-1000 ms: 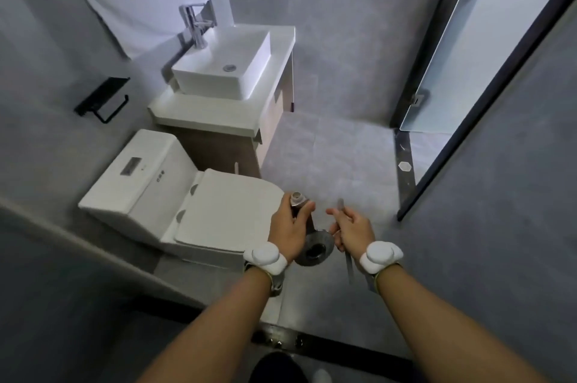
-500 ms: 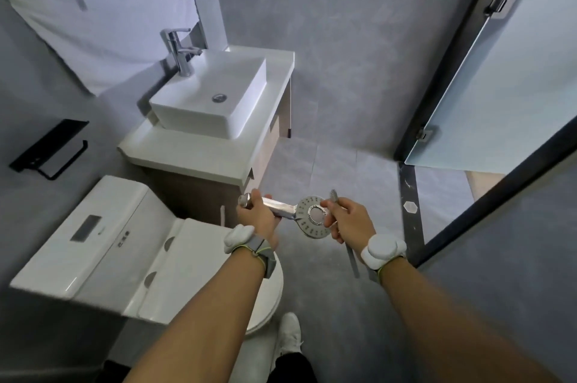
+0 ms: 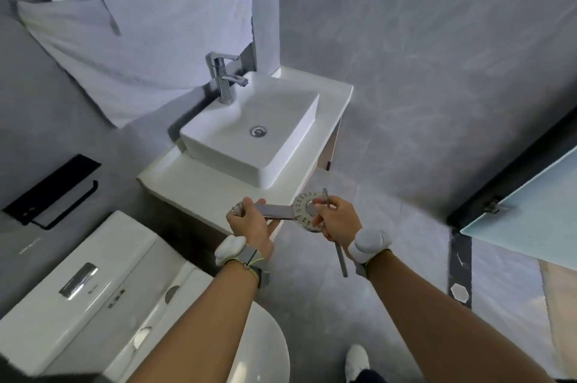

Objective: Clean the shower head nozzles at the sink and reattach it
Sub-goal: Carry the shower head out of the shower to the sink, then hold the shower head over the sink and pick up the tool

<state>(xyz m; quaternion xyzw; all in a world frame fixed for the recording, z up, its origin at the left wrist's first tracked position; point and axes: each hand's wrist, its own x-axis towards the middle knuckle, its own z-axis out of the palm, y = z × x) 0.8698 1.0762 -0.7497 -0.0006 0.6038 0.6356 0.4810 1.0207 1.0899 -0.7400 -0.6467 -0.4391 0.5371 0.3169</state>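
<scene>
Here the person stands before a white rectangular vessel sink (image 3: 249, 129) that sits on a white tabletop (image 3: 193, 186), with a chrome single-lever faucet (image 3: 224, 76) at the sink's back edge. The chrome handheld shower head (image 3: 298, 212) is held in the air just off the tabletop's near right corner, its round nozzle face turned up toward the camera and its flat handle running left. The left hand (image 3: 249, 223) is closed around the end of that handle. The right hand (image 3: 335, 220) is closed on a thin grey brush-like tool (image 3: 338, 253), pinched near its top end; its tip sticks up beside the nozzle disc, though blur makes it hard to say whether bristles are there. The right thumb appears to rest on the centre of the nozzle face. Both wrists carry white rounded wrist devices (image 3: 367, 243). To the left, below the tabletop's near left corner, stands a white toilet (image 3: 93, 282) with its lid down. A black wall-mounted paper holder (image 3: 51, 192) is fixed left of the sink, and a pale cloth (image 3: 134, 23) hangs on the wall above it.
</scene>
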